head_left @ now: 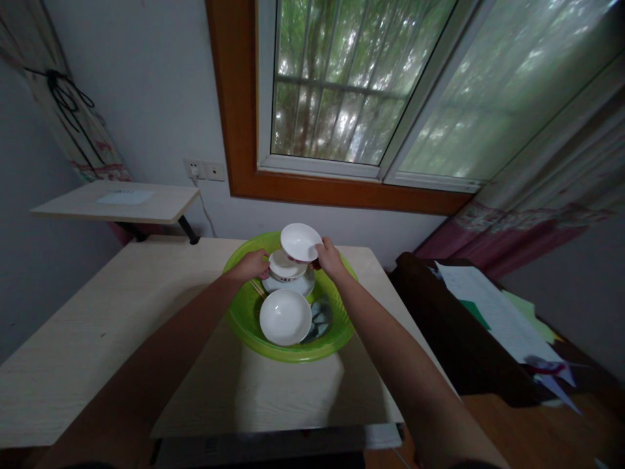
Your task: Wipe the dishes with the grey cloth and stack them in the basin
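A round green plastic basin (293,354) stands on the table with white dishes in it. My right hand (329,256) grips the rim of a white bowl (299,241), tilted over the basin's far side. Just below and left of it, my left hand (254,265) is closed on the edge of a smaller white bowl (284,265). Under that bowl shows a white plate (306,284). Nearest me in the basin sits a larger white bowl (286,317). Chopsticks (258,288) lie at the left, and a clear dish with a dark pattern (319,318) at the right.
The pale wooden table (122,312) extends to the left under a small raised shelf (122,203) with a paper on it. Behind are a wall socket (205,170) and a window. A dark cabinet (434,319) with papers stands at the right.
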{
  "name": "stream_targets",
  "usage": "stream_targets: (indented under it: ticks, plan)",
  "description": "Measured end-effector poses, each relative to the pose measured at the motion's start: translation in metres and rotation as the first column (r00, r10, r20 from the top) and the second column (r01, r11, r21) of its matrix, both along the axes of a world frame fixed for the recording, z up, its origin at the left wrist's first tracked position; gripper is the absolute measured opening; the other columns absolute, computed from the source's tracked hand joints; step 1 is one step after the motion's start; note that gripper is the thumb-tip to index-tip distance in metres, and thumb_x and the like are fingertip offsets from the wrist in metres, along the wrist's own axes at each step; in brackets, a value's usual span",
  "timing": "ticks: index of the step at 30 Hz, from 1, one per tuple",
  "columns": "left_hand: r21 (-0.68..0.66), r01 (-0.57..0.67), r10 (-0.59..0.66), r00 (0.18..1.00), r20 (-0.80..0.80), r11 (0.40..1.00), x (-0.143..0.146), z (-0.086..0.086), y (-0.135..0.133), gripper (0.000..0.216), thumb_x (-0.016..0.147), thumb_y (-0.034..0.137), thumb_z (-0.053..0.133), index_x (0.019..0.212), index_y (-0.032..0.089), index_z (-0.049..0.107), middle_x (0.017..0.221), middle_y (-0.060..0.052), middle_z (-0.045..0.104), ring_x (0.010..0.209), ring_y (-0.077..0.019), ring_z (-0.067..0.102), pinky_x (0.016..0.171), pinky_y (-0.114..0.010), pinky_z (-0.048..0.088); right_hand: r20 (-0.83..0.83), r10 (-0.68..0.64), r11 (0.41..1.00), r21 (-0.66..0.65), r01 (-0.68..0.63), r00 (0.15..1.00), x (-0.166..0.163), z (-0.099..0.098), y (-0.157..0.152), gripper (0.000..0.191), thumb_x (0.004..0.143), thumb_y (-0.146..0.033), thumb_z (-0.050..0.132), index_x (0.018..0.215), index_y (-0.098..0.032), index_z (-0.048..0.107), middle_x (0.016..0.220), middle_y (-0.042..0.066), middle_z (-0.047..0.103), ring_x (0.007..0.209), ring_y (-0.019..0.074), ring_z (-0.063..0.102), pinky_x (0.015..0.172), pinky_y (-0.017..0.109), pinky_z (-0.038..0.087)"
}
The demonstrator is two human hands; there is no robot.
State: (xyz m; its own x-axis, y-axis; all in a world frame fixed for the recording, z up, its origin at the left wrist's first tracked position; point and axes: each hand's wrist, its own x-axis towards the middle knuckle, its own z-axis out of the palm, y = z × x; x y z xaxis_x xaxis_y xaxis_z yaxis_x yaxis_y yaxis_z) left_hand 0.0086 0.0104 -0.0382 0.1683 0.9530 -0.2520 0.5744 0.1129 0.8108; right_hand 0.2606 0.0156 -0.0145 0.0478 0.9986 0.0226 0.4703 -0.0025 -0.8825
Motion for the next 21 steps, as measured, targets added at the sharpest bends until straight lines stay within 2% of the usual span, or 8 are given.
stream_targets:
  ticks: [5,10,15,21]
  plan:
    - [0.045,-0.041,0.039,0.998,0.042,0.998,-0.0013,0.0007,0.0004,0.04,0.09,0.03,0.055,0.127,0.014,0.058,0.106,-0.013,0.074,0.069,-0.0152,0.071,0.06,-0.023,0.058,0.098,0.026,0.997,-0.074,-0.019,0.995,-0.0039,0.0043,-0.0042,0.04,0.094,-0.029,0.034,0.129,-0.015,0.047,0.067,0.005,0.069,0.05,0.018,0.064,0.048,0.025,0.052]
    - [0.044,-0.086,0.082,0.993,0.09,0.995,-0.0015,0.0029,0.0022,0.038,0.096,0.037,0.042,0.12,0.013,0.061,0.122,-0.017,0.067,0.071,-0.0159,0.071,0.059,-0.026,0.059,0.194,0.076,0.991,-0.121,-0.053,0.978,-0.0079,0.0064,-0.0067,0.044,0.093,-0.027,0.034,0.131,-0.014,0.05,0.071,0.006,0.071,0.052,0.0179,0.065,0.052,0.024,0.051]
    - [0.024,-0.108,0.103,0.983,0.153,0.994,-0.0009,0.005,0.0027,0.045,0.099,0.045,0.036,0.127,0.018,0.058,0.133,-0.015,0.062,0.079,-0.0165,0.07,0.061,-0.026,0.059,0.268,0.093,0.989,-0.139,-0.057,0.959,-0.0097,0.0053,-0.0064,0.047,0.093,-0.027,0.034,0.134,-0.013,0.052,0.073,0.007,0.072,0.058,0.0197,0.067,0.062,0.027,0.052]
    - [0.013,-0.114,0.11,0.977,0.184,0.993,0.0012,0.0096,0.0,0.056,0.1,0.052,0.029,0.134,0.016,0.054,0.134,-0.016,0.062,0.08,-0.0169,0.069,0.06,-0.026,0.058,0.34,0.094,0.991,-0.123,-0.055,0.936,-0.0093,0.0013,-0.0036,0.043,0.093,-0.027,0.035,0.129,-0.011,0.053,0.073,0.007,0.072,0.063,0.0199,0.067,0.063,0.026,0.05]
